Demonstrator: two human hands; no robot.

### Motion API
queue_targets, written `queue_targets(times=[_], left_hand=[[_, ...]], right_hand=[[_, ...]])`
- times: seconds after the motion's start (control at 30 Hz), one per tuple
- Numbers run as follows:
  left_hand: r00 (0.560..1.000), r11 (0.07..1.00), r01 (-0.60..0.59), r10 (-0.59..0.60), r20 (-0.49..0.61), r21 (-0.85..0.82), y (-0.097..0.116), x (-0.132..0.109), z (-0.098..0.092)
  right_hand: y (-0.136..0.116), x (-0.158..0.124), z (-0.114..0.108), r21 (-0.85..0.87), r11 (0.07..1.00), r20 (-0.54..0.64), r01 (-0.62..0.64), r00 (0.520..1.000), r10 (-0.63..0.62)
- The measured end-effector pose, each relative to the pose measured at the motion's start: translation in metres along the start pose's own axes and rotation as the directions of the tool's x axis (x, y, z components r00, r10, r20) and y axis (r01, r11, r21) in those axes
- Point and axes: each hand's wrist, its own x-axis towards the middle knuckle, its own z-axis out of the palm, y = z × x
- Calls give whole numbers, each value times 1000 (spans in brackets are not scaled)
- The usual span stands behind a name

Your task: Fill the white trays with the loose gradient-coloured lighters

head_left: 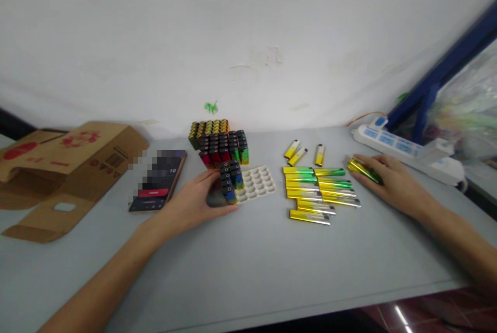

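Observation:
My left hand [194,199] rests at the left end of a white tray [256,185] with round pockets, its fingers and thumb around blue lighters [229,183] standing there. Behind the tray stand rows of red and green lighters [223,149] with black tops, and a block of gold-topped ones [209,127]. On the right, my right hand [382,180] is closed around yellow-green lighters [363,168]. Between my hands, several yellow, silver and green lighters [308,188] lie flat in two columns, with a few more [298,157] lying behind them.
At the left lie an open cardboard box [93,149] and a phone [159,180] with its screen lit. A white power strip [404,146] runs along the right back, beside a blue metal frame [446,66]. The wall borders the table's back edge.

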Motion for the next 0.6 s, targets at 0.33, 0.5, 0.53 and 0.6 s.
queue_targets(times=[0.33,0.5,0.53,0.6], left_hand=[[1000,1000,2,-2,17,13,1,0,-1],[1000,1000,4,-4,23,-2,1,-1,0],[1000,1000,7,-7,19,-5,1,-1,0],[1000,1000,13,-13,18,-3,1,0,0]], right_hand=[[-40,10,-5,99,987,48,-129,991,125],[-49,18,-5,94,991,2,-91,996,92],[-50,20,-6,94,991,11,-93,996,92],[-53,23,-8,106,989,48,-101,994,96]])
